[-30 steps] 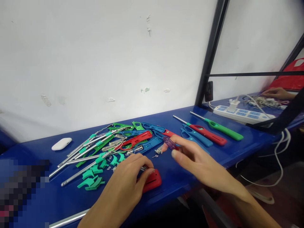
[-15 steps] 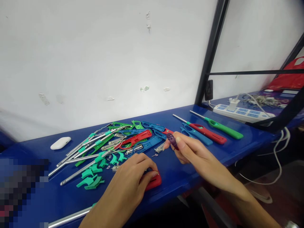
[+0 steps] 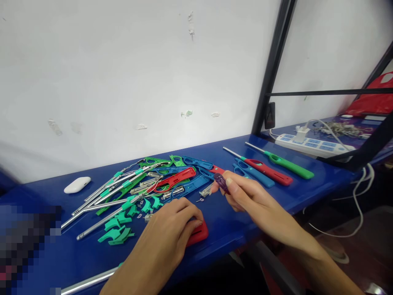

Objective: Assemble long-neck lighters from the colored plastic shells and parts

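Observation:
My left hand (image 3: 173,229) rests on the table, fingers closed around the red handle (image 3: 199,234) of a long-nosed lighter. A silver tube (image 3: 89,282) with a green collar emerges from under my left wrist. In my right hand (image 3: 242,190), pinched between thumb and fingers, is a screwdriver with a see-through purple handle (image 3: 221,183); its shaft cannot be seen. Past my left hand lie loose red (image 3: 176,180) and blue handle shells (image 3: 192,186), metal tubes with green collars (image 3: 121,186), small green triggers (image 3: 115,233) and clear fuel tanks (image 3: 207,190).
Whole lighters, one red (image 3: 270,172) and one green (image 3: 288,166), lie at the right beside a blue handle (image 3: 260,178). A white case (image 3: 77,184) is at the left. Behind a black metal frame (image 3: 270,69) is a power strip (image 3: 313,145). The wall rises behind the table.
The view has shifted very slightly. Both hands keep their grips and places, and the parts on the table have not moved.

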`<state>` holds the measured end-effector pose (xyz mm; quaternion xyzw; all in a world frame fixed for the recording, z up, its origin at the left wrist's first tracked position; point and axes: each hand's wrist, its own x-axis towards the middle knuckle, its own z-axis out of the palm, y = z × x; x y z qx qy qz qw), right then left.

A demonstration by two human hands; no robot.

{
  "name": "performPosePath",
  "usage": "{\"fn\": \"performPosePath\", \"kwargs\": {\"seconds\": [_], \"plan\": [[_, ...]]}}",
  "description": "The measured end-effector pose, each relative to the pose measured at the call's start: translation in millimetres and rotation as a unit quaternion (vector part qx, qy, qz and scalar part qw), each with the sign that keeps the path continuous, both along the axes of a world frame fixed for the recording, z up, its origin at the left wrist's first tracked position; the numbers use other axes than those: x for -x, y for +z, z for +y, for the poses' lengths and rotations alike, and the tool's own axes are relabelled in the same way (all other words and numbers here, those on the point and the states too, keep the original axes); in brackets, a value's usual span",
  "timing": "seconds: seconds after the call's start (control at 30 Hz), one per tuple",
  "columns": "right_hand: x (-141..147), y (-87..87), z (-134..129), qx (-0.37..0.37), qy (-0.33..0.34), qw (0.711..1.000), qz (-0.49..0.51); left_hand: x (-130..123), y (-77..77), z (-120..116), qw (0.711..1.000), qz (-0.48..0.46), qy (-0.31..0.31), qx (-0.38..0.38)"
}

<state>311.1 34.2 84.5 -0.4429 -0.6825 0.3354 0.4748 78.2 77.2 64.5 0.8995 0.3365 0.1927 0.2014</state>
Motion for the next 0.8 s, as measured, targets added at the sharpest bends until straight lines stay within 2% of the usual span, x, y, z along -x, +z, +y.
{"fn": "performPosePath", "kwargs": {"seconds": [0.2, 0.3, 0.53, 0.67, 0.8], "plan": [[1, -1.6, 0, 0.006, 0.014, 0.999, 0.029, 1, 0.0, -1, 0.999, 0.014, -0.009, -0.03], [3, 0.2, -2, -0.022, 0.02, 0.998, 0.053, 2, 1.1, -5, 0.998, 0.012, -0.008, -0.061], [18, -3.5, -4, -0.105, 0.029, 0.975, 0.192, 8, -11.4, -23, 0.974, -0.028, 0.026, -0.225], [25, -9.7, -3, -0.097, 0.04, 0.98, 0.168, 9, -24.6, -30, 0.955, -0.032, 0.032, -0.292], [27, -12.5, 0, -0.087, 0.043, 0.986, 0.134, 7, -32.8, -30, 0.953, -0.039, 0.027, -0.298]]}}
